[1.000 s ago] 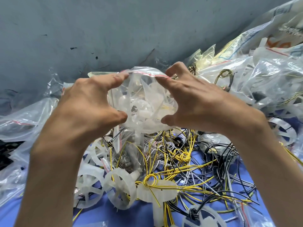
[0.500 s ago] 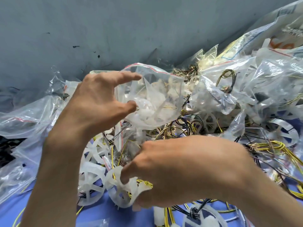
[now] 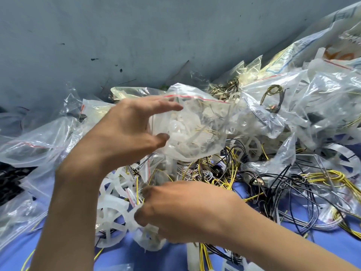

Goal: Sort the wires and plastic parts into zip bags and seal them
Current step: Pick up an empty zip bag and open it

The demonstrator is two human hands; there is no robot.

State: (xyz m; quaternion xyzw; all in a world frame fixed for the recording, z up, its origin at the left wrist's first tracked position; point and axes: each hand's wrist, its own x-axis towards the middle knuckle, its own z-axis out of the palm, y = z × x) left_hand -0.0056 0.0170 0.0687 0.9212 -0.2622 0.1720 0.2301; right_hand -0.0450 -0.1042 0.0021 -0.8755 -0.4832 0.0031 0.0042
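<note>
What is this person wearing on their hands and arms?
Nothing that shows: the left hand and right hand are bare, with no gloves, rings or watch in view. The left forearm and right forearm are bare too, with no sleeve reaching into the picture.

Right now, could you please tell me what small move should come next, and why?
Probably lift the right hand with the white plastic wheel it pinches up to the zip bag, since the left hand holds that bag up, part-filled.
</note>
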